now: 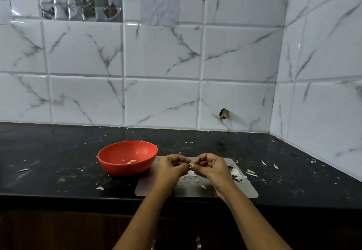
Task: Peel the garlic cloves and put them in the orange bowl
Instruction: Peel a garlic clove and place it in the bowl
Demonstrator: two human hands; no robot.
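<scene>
On a black counter (pixel 58 151) scattered with skins, the left hand (pixel 172 168) and right hand (pixel 210 168) pinch one garlic clove (pixel 191 164) together above the mat (pixel 195 190) (one peeled clove lies in the orange bowl (pixel 117 163)).

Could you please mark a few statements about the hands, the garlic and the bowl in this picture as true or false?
1. The left hand and the right hand both pinch one garlic clove between them. True.
2. The orange bowl is empty. False: one peeled clove lies inside it.
3. The orange bowl stands to the right of the hands. False: it stands to their left, on the black counter.
4. Loose peel lies on the grey mat. True.
5. The hands hold the garlic clove over the orange bowl. False: they hold it over the grey mat, beside the bowl.
</scene>
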